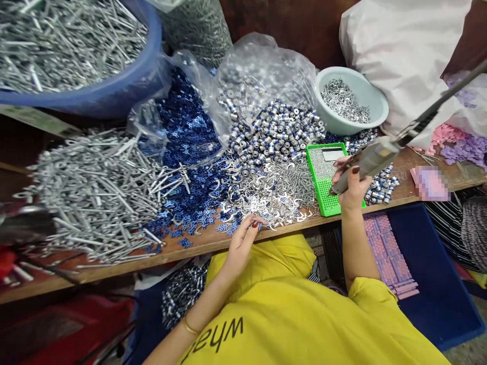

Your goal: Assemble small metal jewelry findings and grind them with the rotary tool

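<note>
My right hand [353, 190] is wrapped round a grey hand-held power tool [375, 159], held at a slant above a green perforated tray [331, 195]. A dark strap or cable runs from the tool to the upper right. Tiny silver beads fill the tray's far part, where a pale card [333, 154] lies. My left hand [243, 238] is at the table's front edge, fingers bent and thumb close to them; anything between them is too small to make out. Just beyond it spread silver crescent-shaped pieces [258, 195] and small blue pieces [196, 218].
Long silver pins [99, 192] are heaped on the left, below a big blue basin [154, 56] of similar pins. Blue-banded metal cylinders [277, 126] spill from a plastic bag [266, 61]. A pale bowl [323, 114] stands behind the tray. A dark blue crate [437, 284] sits below right.
</note>
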`<act>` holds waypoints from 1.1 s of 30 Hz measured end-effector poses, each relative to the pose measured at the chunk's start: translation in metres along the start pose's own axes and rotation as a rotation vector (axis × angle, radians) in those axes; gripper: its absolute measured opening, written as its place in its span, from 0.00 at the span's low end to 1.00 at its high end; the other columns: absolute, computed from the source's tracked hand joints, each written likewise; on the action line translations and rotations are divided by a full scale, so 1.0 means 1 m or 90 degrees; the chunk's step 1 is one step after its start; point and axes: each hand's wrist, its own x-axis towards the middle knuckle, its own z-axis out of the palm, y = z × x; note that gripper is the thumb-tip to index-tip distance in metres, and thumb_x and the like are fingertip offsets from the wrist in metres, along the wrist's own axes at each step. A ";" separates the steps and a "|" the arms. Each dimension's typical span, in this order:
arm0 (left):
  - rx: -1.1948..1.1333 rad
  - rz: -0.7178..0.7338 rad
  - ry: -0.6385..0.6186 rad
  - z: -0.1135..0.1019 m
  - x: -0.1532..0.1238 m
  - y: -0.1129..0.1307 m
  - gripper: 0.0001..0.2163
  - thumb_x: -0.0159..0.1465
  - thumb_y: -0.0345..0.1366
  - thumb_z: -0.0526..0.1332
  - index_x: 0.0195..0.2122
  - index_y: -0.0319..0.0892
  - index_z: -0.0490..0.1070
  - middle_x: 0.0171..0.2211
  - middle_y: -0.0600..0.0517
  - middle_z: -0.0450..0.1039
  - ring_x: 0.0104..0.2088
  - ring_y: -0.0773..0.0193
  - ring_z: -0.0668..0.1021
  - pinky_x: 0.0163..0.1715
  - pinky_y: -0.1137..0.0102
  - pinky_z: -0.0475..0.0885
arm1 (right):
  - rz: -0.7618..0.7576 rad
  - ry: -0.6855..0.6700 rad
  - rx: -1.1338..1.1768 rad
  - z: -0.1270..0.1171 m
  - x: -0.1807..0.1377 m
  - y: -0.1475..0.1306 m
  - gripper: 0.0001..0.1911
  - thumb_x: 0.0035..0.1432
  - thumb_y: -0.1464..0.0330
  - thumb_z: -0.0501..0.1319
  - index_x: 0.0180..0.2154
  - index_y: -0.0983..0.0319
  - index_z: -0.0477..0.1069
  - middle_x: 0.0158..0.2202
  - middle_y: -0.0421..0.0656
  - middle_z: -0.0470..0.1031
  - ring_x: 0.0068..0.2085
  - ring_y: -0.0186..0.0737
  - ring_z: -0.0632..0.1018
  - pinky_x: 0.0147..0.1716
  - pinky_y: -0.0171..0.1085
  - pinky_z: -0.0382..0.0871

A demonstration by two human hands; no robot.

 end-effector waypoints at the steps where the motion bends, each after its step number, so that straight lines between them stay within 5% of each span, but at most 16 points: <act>1: 0.006 0.001 -0.005 0.002 0.001 0.001 0.17 0.69 0.48 0.53 0.38 0.42 0.74 0.37 0.48 0.72 0.41 0.58 0.73 0.46 0.66 0.68 | 0.010 0.000 -0.002 0.001 -0.006 0.004 0.21 0.57 0.47 0.60 0.34 0.59 0.70 0.30 0.41 0.73 0.19 0.30 0.70 0.17 0.34 0.65; 11: 0.001 -0.030 0.013 0.013 0.000 0.002 0.16 0.69 0.49 0.54 0.35 0.43 0.73 0.37 0.49 0.72 0.41 0.59 0.73 0.45 0.66 0.68 | 0.035 0.074 0.038 0.006 -0.022 0.035 0.21 0.54 0.49 0.63 0.31 0.61 0.71 0.25 0.38 0.72 0.17 0.31 0.71 0.18 0.35 0.66; 18: 0.007 -0.036 0.016 0.013 -0.002 0.004 0.17 0.69 0.50 0.53 0.36 0.43 0.73 0.37 0.48 0.72 0.40 0.59 0.73 0.42 0.67 0.68 | 0.020 0.071 0.037 0.006 -0.023 0.030 0.18 0.55 0.54 0.65 0.32 0.63 0.73 0.23 0.38 0.72 0.18 0.31 0.71 0.18 0.34 0.65; 26: 0.008 -0.045 0.014 0.009 -0.003 -0.004 0.18 0.69 0.50 0.53 0.40 0.43 0.74 0.36 0.48 0.72 0.40 0.58 0.72 0.42 0.67 0.68 | 0.015 0.113 0.003 -0.023 -0.034 0.013 0.17 0.56 0.53 0.64 0.32 0.61 0.71 0.23 0.38 0.71 0.17 0.32 0.70 0.18 0.36 0.66; 33: -0.001 -0.034 -0.003 0.016 -0.004 -0.002 0.18 0.69 0.51 0.54 0.39 0.43 0.75 0.39 0.48 0.74 0.39 0.59 0.72 0.44 0.66 0.67 | 0.026 0.114 -0.007 -0.024 -0.046 0.023 0.17 0.57 0.53 0.63 0.32 0.61 0.71 0.21 0.37 0.70 0.18 0.33 0.70 0.18 0.36 0.65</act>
